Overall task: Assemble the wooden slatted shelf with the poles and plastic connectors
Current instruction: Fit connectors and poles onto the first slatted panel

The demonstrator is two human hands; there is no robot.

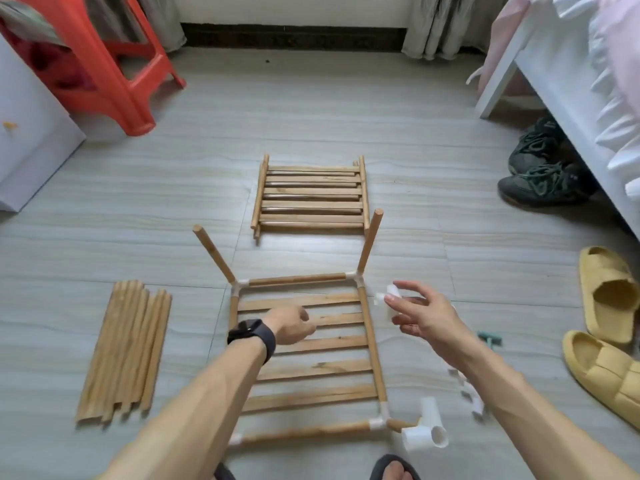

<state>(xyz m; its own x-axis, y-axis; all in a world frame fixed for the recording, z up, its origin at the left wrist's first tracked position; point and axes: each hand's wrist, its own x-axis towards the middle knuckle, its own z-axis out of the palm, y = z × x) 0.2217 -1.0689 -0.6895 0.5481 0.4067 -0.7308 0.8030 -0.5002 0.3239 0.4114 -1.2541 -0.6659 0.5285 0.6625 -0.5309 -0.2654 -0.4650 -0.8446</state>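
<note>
**Head view: one tier framed, more to build**

Nearest, a loose connector [427,432] lies by the framed shelf [304,348]. Left hand [291,323] is loosely curled, empty; right hand [419,315] pinches a white connector [389,295]. Spare poles [126,351] and stacked slat panels [310,197] lie unused.

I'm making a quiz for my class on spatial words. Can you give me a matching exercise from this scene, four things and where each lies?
Things:
1. loose poles
2. slat stack
3. yellow slippers
4. red stool

Places:
A. far left, at the back
B. right edge of the floor
C. beyond the shelf frame
D. left of the frame

Pairs: 1-D, 2-C, 3-B, 4-A
</note>
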